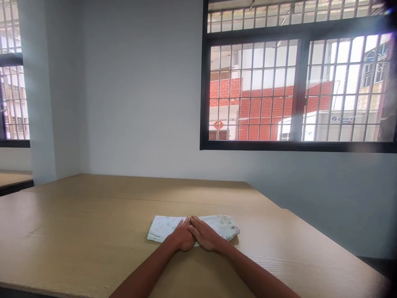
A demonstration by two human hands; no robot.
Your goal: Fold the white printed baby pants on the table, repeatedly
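Observation:
A folded white cloth with a small faint print (163, 227) lies flat on the wooden table (77, 240), a little ahead of me. My left hand (182, 236) and my right hand (204, 234) both rest palm down on the middle of the cloth, side by side. Their fingers are stretched out flat and the fingertips touch or overlap near the cloth's far edge. Neither hand grips anything. The cloth's left and right ends stick out beyond the hands.
The light wooden table runs wide to the left and far back to a white wall (139, 103). Its right edge (325, 236) slants toward me. A barred window (297, 91) sits high at the right, another at the far left.

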